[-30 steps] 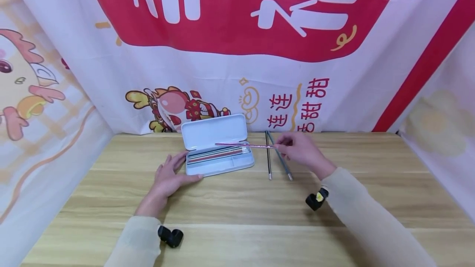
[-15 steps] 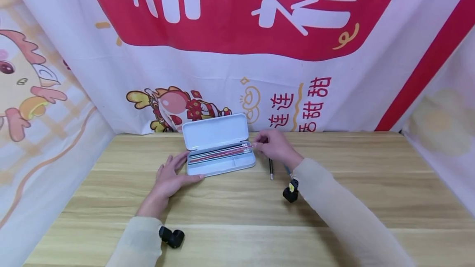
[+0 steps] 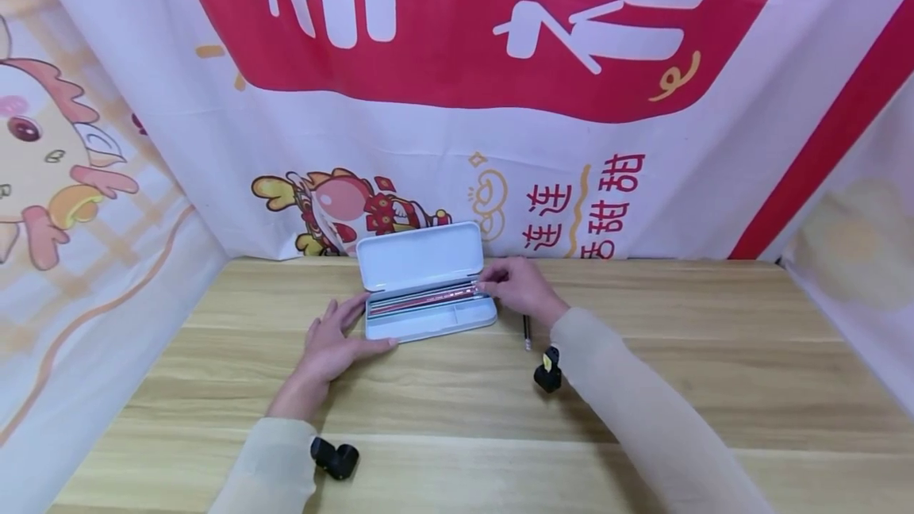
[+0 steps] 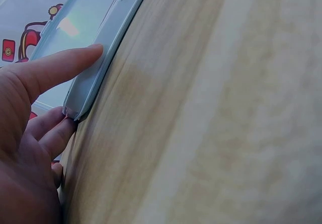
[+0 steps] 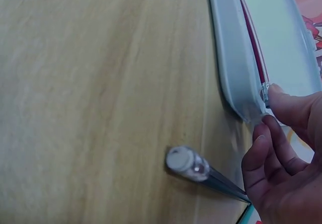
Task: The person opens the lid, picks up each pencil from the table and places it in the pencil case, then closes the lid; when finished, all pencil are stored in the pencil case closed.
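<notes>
A pale blue pencil case (image 3: pixel 417 327) lies with its lid (image 3: pixel 420 258) raised, several pencils along its back compartment. My left hand (image 3: pixel 330 349) grips the case's left end, thumb (image 4: pixel 75 65) on the front wall and fingers behind the corner. At the right end, my right hand (image 3: pixel 521 289) holds the end of a red pencil (image 5: pixel 255 43) that lies along the case, its thumb (image 5: pixel 289 104) at the metal-capped tip. The other fingertips are just outside the case's corner; their exact contact is unclear.
A dark pencil (image 3: pixel 527 333) lies right of the case, partly under my right hand; its white eraser (image 5: pixel 178 159) faces the right wrist camera. Part of a teal pencil (image 5: pixel 246 215) shows beyond it. A printed cloth (image 3: pixel 457 133) hangs behind the wooden table (image 3: pixel 443 411).
My right hand has moved left with the red pencil, which has gone from above the case down into its back compartment. My left hand stays on the case.
</notes>
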Tool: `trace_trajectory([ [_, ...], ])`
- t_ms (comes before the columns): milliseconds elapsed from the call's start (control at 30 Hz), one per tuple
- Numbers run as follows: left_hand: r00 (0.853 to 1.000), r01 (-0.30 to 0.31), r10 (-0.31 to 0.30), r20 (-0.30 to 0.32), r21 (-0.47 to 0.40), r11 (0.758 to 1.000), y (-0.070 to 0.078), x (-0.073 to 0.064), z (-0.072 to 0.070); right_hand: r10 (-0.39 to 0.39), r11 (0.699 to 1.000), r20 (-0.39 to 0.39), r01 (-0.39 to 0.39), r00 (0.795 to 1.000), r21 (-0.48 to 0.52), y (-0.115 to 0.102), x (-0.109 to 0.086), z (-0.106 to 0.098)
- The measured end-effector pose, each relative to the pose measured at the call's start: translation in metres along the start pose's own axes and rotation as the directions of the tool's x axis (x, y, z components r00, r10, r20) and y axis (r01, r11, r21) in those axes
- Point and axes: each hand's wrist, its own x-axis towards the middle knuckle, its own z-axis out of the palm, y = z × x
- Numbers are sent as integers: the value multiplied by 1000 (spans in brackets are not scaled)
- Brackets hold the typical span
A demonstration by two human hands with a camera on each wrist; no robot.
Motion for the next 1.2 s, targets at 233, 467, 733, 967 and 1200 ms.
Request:
trace_trajectory([
  [233, 1000, -4, 4, -5, -5, 1000, 2, 0, 2, -30, 999, -1, 30, 1000, -42, 2, 2, 3],
  [467, 1000, -9, 9, -7, -7, 1000, 3, 0, 2, -22, 999, -3, 22, 1000, -48, 0, 2, 3],
  [733, 1000, -10, 10, -9, -10, 1000, -1, 1, 1, -59, 997, -30, 58, 998, -44, 2, -3, 1],
  [967, 1000, -16, 16, -6, -6, 1000, -3, -1, 3, -14, 1000, -97, 15, 995, 7, 7, -31, -13],
  [1200, 1000, -11, 11, -9, 2, 1000, -5, 0, 2, 120, 989, -134, -107, 984, 103, 27, -66, -29],
])
